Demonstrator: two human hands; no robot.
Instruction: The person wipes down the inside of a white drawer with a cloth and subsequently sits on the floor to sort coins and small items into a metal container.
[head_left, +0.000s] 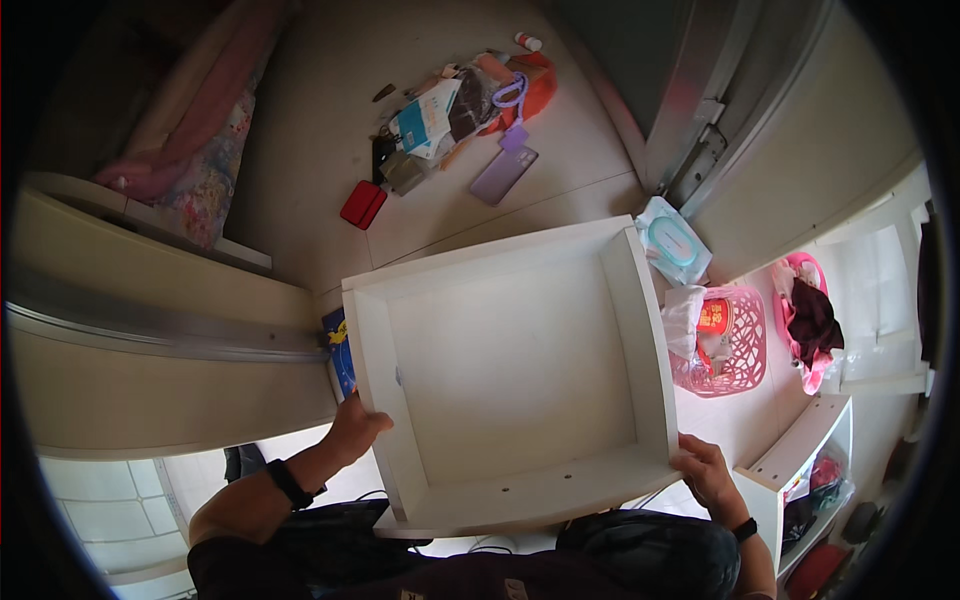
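A white drawer (517, 360), its inside bare, lies before me above my knees, with its front panel towards my body. My left hand (358, 433) grips the left side wall, thumb over the top edge and fingers outside. At the lower right corner my right hand (701, 466) holds the drawer's outer side; part of its grip is hidden. Two screw heads show in the panel nearest me.
Beyond lie a purple phone case (504, 174), a red case (364, 205) and packets (427, 120). To the right are a wipes pack (673, 241), a pink basket (757, 341) and a white drawer unit (799, 442). Door frames flank both sides.
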